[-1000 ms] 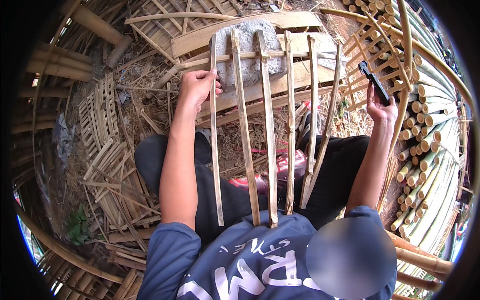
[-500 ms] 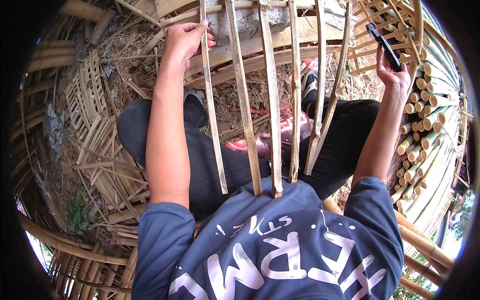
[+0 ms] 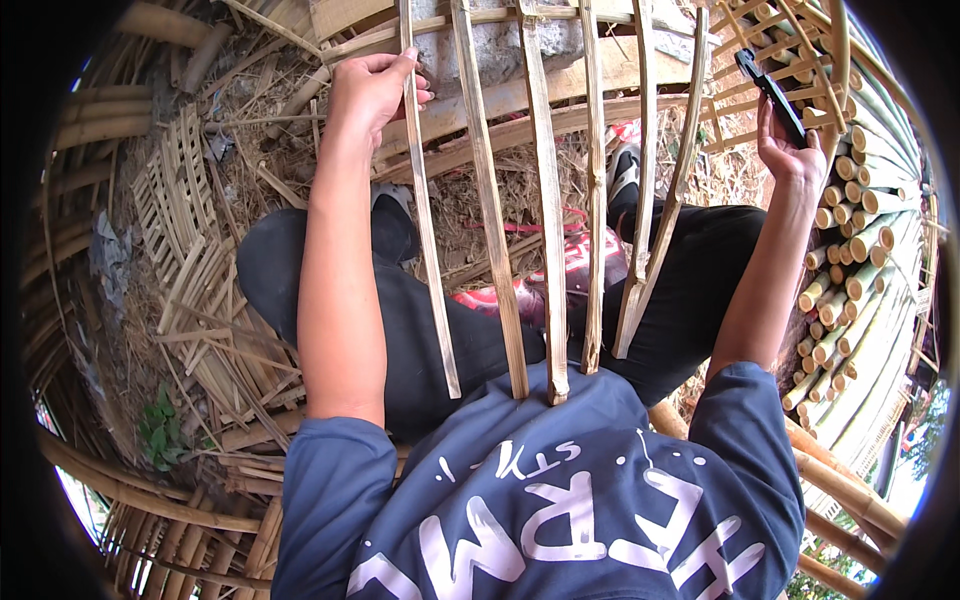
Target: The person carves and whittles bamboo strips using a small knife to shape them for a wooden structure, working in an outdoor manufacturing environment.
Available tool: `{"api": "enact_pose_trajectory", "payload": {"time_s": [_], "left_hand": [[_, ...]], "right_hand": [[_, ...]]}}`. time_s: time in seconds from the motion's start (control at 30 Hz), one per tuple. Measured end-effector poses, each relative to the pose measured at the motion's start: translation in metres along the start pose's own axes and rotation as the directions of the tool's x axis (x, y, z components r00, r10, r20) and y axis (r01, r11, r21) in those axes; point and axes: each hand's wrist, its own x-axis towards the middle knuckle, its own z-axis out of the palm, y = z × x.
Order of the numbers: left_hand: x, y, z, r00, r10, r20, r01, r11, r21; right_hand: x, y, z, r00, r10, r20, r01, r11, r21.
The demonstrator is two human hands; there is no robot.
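My left hand [image 3: 368,95] is at the upper left, its thumb and fingers pinched on the leftmost bamboo strip [image 3: 427,220] near that strip's far end. Several more bamboo strips [image 3: 545,210] fan toward me beside it, their near ends over my lap. At the far side they meet a crosswise bamboo strip [image 3: 480,18]. My right hand [image 3: 790,150], raised at the upper right, is closed on a slim black tool [image 3: 780,100] with a notched head; its exact kind is unclear. The tool is apart from the strips.
Cut bamboo poles [image 3: 850,245] are stacked at the right, beside a woven bamboo lattice [image 3: 730,95]. Scrap strips and a woven piece [image 3: 175,190] litter the ground at the left. A grey stone block [image 3: 500,60] sits beyond the strips. Bamboo rails [image 3: 150,505] run at the lower left.
The strips and both arms appear slightly lower and farther right in the picture. My left hand keeps its pinch on the leftmost strip, and my right hand keeps hold of the black tool.
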Motion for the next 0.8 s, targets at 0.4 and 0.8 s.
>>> {"api": "enact_pose_trajectory", "payload": {"time_s": [0.4, 0.8], "left_hand": [[-0.002, -0.008, 0.000, 1.000, -0.014, -0.007, 0.014, 0.999, -0.041], [-0.001, -0.007, 0.001, 1.000, 0.004, -0.020, -0.004, 0.999, -0.041]], "right_hand": [[-0.006, 0.010, -0.001, 0.994, -0.087, -0.070, 0.084, 0.996, -0.044], [-0.006, 0.009, -0.001, 0.994, -0.069, -0.084, 0.068, 0.998, -0.017]]}}
